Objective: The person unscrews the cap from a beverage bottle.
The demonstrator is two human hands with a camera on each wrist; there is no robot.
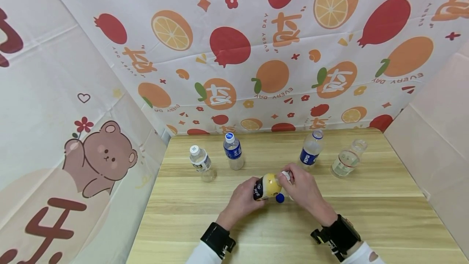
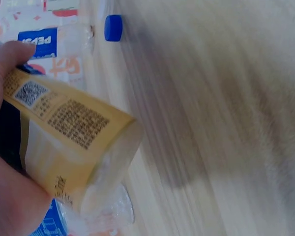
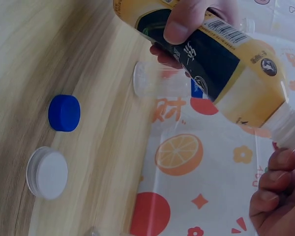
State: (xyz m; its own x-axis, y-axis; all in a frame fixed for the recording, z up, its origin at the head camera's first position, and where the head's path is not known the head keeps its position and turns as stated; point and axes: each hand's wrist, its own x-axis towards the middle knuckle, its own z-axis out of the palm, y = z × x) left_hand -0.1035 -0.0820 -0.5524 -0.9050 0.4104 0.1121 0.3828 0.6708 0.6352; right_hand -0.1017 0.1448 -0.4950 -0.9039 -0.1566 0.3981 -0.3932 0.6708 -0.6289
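Bottles (image 1: 234, 154) numbered five: four stood on the desk (image 1: 271, 237) near two loose caps (image 3: 65, 113), left grip (image 1: 242, 198) clasped one yellow bottle (image 1: 271, 185), and right grip (image 1: 302, 187) pinched its lid (image 1: 286, 175).

Wide gap between rear-left bottle (image 1: 233, 152) and Pepsi bottle (image 1: 310, 150), yellow bottle (image 1: 271, 185), blue cap (image 1: 280, 198) obstructing in front

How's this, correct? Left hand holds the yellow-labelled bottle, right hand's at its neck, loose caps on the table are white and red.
One colour's wrong: the right wrist view shows a white cap and a blue cap, not red. Rest is right.
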